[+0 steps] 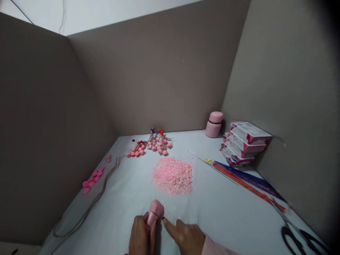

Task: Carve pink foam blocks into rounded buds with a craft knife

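My left hand, at the front of the table, is closed around a small pink bottle-shaped object with a rounded top. Close by on its right is my right hand, its index finger stretched toward the object and the other fingers curled. A bit of yellow shows between those fingers, but what it belongs to is hidden. Whether the fingertip touches the pink object I cannot tell. Beyond both hands lies a heap of small pink beads or chips.
Pink ball bunches tied with ribbon lie at the back. A pink flask and stacked boxes stand right. Scissors and red and blue strips line the right side. Pink discs and cord lie left.
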### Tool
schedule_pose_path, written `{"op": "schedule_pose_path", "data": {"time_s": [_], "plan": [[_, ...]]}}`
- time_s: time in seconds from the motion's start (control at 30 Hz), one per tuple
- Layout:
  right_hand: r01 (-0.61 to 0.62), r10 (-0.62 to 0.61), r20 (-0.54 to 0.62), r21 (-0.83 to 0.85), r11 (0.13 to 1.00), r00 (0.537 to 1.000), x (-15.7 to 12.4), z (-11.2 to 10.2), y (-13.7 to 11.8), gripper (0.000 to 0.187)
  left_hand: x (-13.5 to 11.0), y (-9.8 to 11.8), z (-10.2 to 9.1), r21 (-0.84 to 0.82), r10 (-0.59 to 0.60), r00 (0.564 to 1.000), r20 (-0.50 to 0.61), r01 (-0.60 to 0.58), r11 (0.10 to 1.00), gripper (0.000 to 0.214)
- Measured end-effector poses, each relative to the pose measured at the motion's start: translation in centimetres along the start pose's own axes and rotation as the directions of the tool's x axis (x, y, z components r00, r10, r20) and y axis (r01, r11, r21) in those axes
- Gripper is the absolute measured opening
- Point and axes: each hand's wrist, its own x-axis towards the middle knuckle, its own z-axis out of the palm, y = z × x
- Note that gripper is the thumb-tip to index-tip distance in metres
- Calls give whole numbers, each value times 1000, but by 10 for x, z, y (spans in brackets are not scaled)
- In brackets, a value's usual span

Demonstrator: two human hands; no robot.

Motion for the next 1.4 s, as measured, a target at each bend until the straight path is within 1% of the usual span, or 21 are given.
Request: {"op": "schedule_pose_path", "data": {"time_s": [0.13, 0.23, 0.37, 0.43, 0.63, 0.8, 1.03, 1.23, 1.3, 1.4], "plan": [[-7, 6, -19, -51, 999, 1000, 0, 1, -1, 24, 0, 1, -1, 0, -28, 1000, 9, 28, 1000, 34], [-12, 10, -58, -31, 999, 998, -4, 6, 1, 24, 0, -2, -2, 4, -45, 999, 22, 45, 999, 34], [0, 1, -138, 10, 1000, 990, -11, 14, 4, 28, 1, -10, -1, -20, 20, 1000, 22, -19, 1000, 31], [13, -9, -154, 28, 1000, 988, -11, 15, 5, 29, 2, -12, 0, -27, 45, 999, 9, -45, 999, 31], [45, -32, -108, 123, 991, 994, -3, 8, 6, 31, 2, -14, 2, -47, 49, 999, -10, -50, 998, 34], [67, -61, -55, 112, 991, 997, 3, 5, 7, 35, 2, -12, 1, -56, 67, 998, -22, -68, 996, 33], [39, -33, -59, 117, 992, 998, 4, 7, 4, 36, 1, -12, 4, 1, 77, 997, -17, -77, 997, 41], [19, -20, 12, 106, 994, 1000, 7, -1, 4, 47, 1, -12, 4, 26, 32, 999, -17, -32, 999, 40], [16, -18, 20, 101, 995, 1000, 7, -1, 4, 49, 1, -12, 4, 21, 15, 1000, -22, -15, 1000, 42], [13, -15, 16, 98, 995, 1000, 6, 0, 4, 47, 0, -12, 4, -12, 22, 1000, -15, -22, 1000, 40]]}}
